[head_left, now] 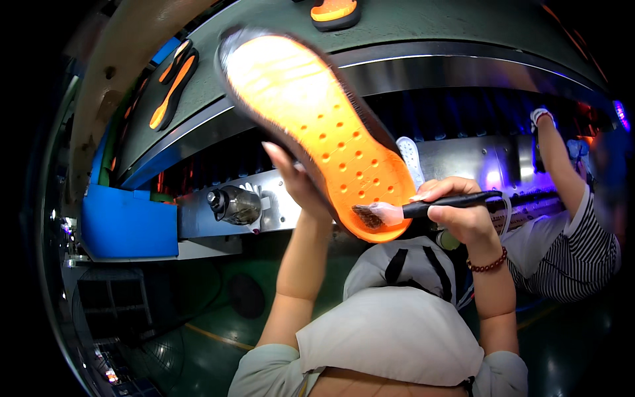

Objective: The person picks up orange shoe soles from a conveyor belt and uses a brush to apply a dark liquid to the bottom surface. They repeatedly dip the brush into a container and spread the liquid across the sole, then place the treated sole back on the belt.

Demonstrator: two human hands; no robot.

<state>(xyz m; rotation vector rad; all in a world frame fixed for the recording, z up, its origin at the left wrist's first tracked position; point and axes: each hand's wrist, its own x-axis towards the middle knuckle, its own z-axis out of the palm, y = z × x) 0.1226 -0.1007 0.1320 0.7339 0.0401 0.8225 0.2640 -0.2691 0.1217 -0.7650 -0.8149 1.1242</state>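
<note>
A large shoe sole [334,142] is held up and tilted before me, with an orange inner face, rows of small dimples and a black rim. My left hand [299,182] grips its left edge from below; some of the fingers are hidden behind it. In my right hand [466,210] is a brush [433,207] with a black handle, a clear collar and dark bristles. The bristles lie against the orange face at the near, rounded end of the sole. Glare whitens the far end.
More orange and black soles [175,90] lie on a green conveyor belt [423,41] with a metal edge. A dark-capped jar [235,204] stands on the metal ledge, right of a blue box [129,221]. At right, a co-worker's arm [560,159] reaches toward the line.
</note>
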